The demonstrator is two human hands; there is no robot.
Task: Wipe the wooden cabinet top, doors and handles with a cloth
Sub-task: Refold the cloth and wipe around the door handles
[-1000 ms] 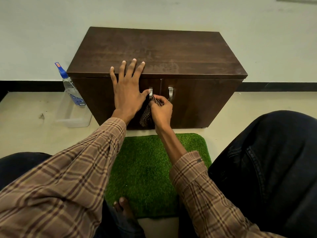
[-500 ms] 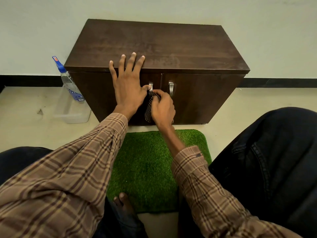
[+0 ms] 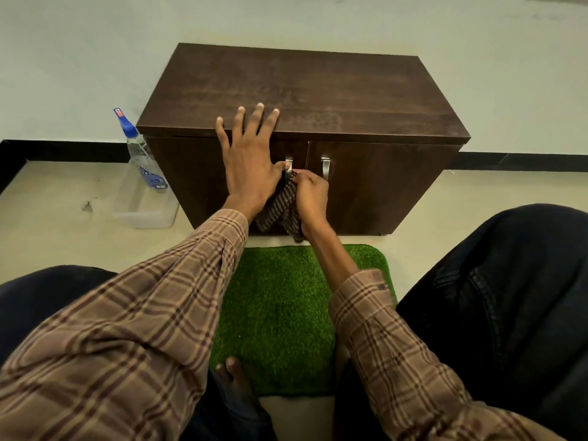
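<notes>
Since a second ago, the right hand (image 3: 310, 197) has worked down the left handle (image 3: 288, 167) and the cloth (image 3: 280, 211) now hangs in a longer drape below the fist, while the left hand (image 3: 249, 160) has kept its brace on the cabinet (image 3: 302, 90). A person seated on the floor, knees to either side of a green mat (image 3: 286, 313), is cleaning the metal pull on the left door (image 3: 194, 176). The right hand is closed around the striped cloth, pinching it at the lower part of that handle; its loose end trails down the door face toward the floor. The left hand holds nothing: it lies flat and spread, fingers over the front edge of the top, palm against the left door, thumb touching the handle.

By the look of it, the job is in its handle stage. The top shows faint smears near the front edge, which may be wiping marks, though whether it has been fully cleaned cannot be told. The right handle (image 3: 325, 167) stands bare just beside the working hand and seems the likely next stop, with the right door (image 3: 381, 186) perhaps to follow. A spray bottle (image 3: 143, 154) stands in a clear tray (image 3: 143, 214) left of the cabinet, well out of use.
</notes>
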